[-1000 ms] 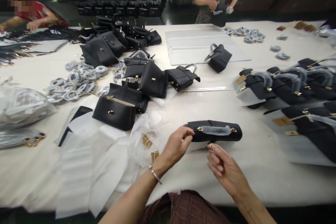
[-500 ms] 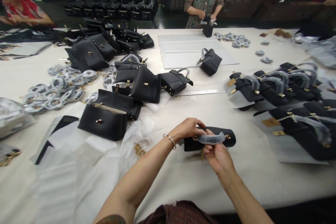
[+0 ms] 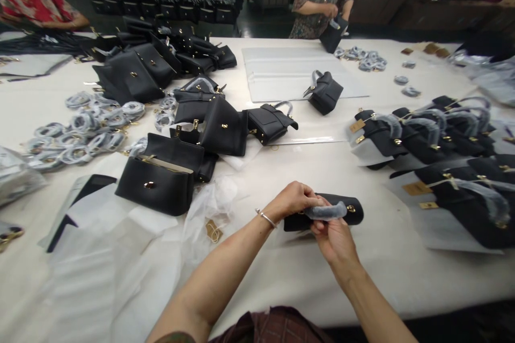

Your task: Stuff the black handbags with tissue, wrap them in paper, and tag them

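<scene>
A black handbag [image 3: 354, 210] lies in front of me on the white table, its top handle [image 3: 328, 211] wrapped in clear plastic film. At the handle's left end, my left hand [image 3: 296, 198] has its fingers pinched together; what is between them is too small to make out. My right hand [image 3: 336, 238] is closed about the middle of the handle from the near side, with fingertips meeting those of the left. Gold hardware shows at the handle's right end. The bag's left part is partly covered by my hands.
Finished-looking black handbags with tags [image 3: 416, 187] stand in rows at right. Open black bags [image 3: 155, 185] and film-wrapped coiled straps [image 3: 84, 123] lie at left. White wrapping paper [image 3: 88, 273] and a loose brown tag [image 3: 213, 230] are nearby. A co-worker [image 3: 322, 0] holds a bag across the table.
My left hand's fingers have drawn closer together at the handle's left end. A brown tag below the bag is no longer visible. The co-worker opposite has tilted their bag and shifted right.
</scene>
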Demonstrator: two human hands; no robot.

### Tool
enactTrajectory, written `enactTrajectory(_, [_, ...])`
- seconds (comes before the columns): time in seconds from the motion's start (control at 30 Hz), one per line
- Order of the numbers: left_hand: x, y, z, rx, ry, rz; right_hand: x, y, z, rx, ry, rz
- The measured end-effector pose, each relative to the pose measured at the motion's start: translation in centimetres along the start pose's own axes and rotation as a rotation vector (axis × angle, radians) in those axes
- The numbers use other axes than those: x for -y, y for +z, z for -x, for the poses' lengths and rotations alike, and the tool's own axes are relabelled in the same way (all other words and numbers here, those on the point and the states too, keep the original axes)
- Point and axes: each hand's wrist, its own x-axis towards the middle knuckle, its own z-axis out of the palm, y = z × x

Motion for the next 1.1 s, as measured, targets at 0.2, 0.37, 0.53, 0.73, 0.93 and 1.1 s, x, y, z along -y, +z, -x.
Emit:
enactTrajectory(0.2, [0.2,-1.1,0.3,-0.116,0.067,0.33,1.1,-2.2,1.5,-0.029,0.091,0.215])
enactTrajectory(0.37, [0.0,-1.8,1.1,-0.004,0.043,0.585,1.5,-3.3,2.4,0.0,0.005,0.559])
enactTrajectory(0.53, [-0.3,-2.1,2.9,-0.037,0.079,0.485,1.1,-3.6,2.2,0.123,0.043,0.684])
enactTrajectory(0.73, [1.0,-2.5,5.8,-0.142,0.093,0.153,-0.3,-2.4,2.5,0.092,0.12,0.535])
enactTrajectory(0.93, [2.8,-1.2,7.0,-0.202,0.15,0.18,-0.7,-2.1,2.3,0.133,0.13,0.404])
enactTrajectory(1.1, [3.1,-0.3,7.7,-0.251,0.161,0.286,-1.0,-3.2,1.0,0.033,-0.168,0.455])
